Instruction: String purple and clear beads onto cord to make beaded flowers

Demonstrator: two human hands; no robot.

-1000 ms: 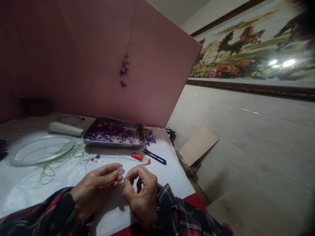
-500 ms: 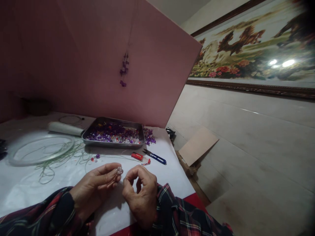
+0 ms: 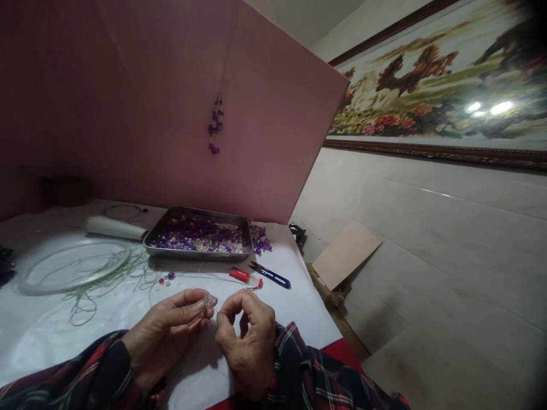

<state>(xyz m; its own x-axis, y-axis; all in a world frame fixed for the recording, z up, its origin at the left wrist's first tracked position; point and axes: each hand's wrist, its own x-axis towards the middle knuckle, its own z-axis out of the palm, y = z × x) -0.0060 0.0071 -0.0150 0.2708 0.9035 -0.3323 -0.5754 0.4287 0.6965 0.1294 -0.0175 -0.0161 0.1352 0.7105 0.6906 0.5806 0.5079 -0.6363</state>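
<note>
Home-like craft corner, tray [image 3: 196, 256] of beads [image 3: 192, 238], green cord [image 3: 109, 277], framed horse picture [image 3: 399, 105]

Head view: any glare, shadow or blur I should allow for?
Head view, upper right: bright glare spots on the framed picture; head view, left side: dim rear corner, and the pale ring looks soft and smeared; head view, centre: a shadow along the near side of the metal tray, and the clear bead piece in the left hand is too small for detail.
</note>
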